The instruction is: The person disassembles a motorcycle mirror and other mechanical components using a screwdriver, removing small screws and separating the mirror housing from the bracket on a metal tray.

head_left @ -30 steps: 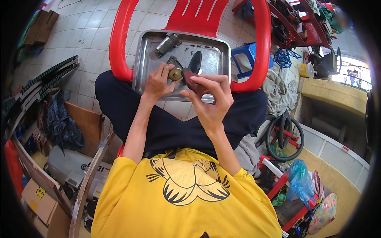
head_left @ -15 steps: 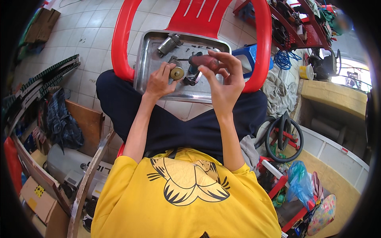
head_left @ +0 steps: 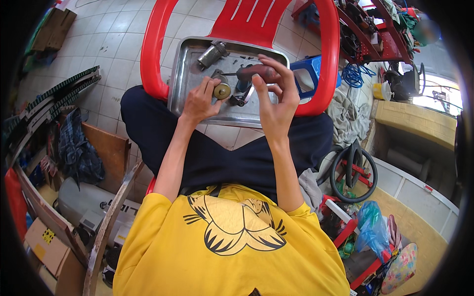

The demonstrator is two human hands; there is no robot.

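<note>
Over tray (head_left: 186, 79), right hand (head_left: 280, 103) spread wider now at screwdriver (head_left: 248, 74).

Metal parts (head_left: 213, 54) and a rack (head_left: 395, 49) of apparent machinery (head_left: 349, 42) show a workshop.

Yellow printed T-shirt (head_left: 229, 241), navy trousers (head_left: 229, 162).

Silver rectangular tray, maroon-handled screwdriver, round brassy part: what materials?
Silver rectangular tray: probably stainless steel, shiny; bright reflections along its rim.
Maroon-handled screwdriver: dull handle, plastic, rubber or wood, can't tell; thin dark shaft suggests steel.
Round brassy part: metal, possibly brass or plated steel; muted golden sheen.
</note>
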